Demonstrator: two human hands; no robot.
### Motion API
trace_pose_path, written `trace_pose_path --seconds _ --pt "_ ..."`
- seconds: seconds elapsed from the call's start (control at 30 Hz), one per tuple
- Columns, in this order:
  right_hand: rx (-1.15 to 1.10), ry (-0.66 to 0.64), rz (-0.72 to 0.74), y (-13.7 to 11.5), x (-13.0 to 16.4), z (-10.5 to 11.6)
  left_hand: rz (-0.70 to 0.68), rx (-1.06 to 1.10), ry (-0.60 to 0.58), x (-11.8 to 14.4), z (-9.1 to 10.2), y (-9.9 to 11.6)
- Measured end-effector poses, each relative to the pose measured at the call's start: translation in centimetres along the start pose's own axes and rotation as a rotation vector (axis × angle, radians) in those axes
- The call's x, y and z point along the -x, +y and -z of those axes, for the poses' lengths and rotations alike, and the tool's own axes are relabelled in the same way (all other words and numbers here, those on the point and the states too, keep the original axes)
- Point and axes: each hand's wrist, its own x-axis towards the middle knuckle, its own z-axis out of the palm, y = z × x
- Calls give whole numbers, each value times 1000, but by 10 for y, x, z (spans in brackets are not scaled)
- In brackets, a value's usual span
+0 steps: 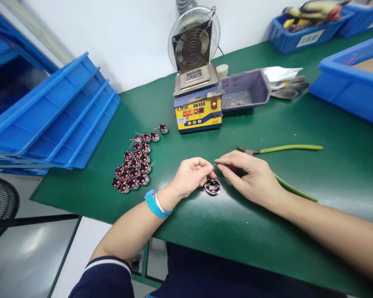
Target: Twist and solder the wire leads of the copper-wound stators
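Observation:
A small round motor stator [212,186] with copper windings lies on the green table top between my hands. My left hand [195,174] is closed, thumb and forefinger pinched just above the stator at its thin wire ends. From the other side, my right hand [248,174] pinches at the same thin wire [214,165], its thumb and forefinger close together. The fine wire is hard to make out between the fingertips. Cutting pliers [286,149] with green handles lie by my right hand, which covers part of one handle.
Several similar stators [133,163] stand grouped at the left. Behind, a yellow and blue solder pot [199,111] shows lit red digits, with a fan behind it and a grey bin [264,89] beside it. Gloves [287,87] and blue bins [345,85] are at right; stacked blue crates [77,120] lean at left.

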Motion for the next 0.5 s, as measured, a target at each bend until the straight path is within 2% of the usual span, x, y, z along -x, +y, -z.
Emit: trace_pose_path --seconds 0.1,0.5 --pt "14 -21 54 -2 2 0 9 -12 11 0 0 1" --pt "5 -36 58 -1 5 1 15 -22 -17 0 0 1"
